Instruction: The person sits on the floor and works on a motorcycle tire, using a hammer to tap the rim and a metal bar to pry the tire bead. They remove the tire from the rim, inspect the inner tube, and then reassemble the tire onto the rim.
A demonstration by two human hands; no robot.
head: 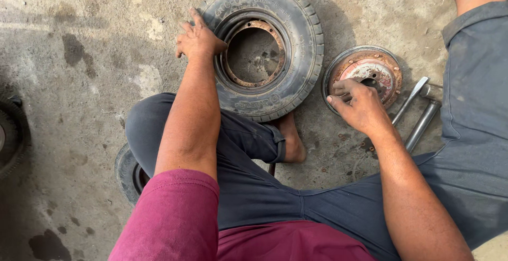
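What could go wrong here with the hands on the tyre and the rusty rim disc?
1. The right hand grips the rusty rim disc; its flaking edge could cut bare fingers.
2. The bare foot sits against the tyre under the left hand; a shifting tyre could pinch it.
3. The metal bars could roll underfoot.

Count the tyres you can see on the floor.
3. One tyre lies flat ahead under the left hand; a second tyre shows partly beneath the left leg; a third tyre sits at the left edge. Others may be hidden.

Maroon short-sleeved shirt, dark grey-blue trousers with cuffed hems, bare feet, bare forearms
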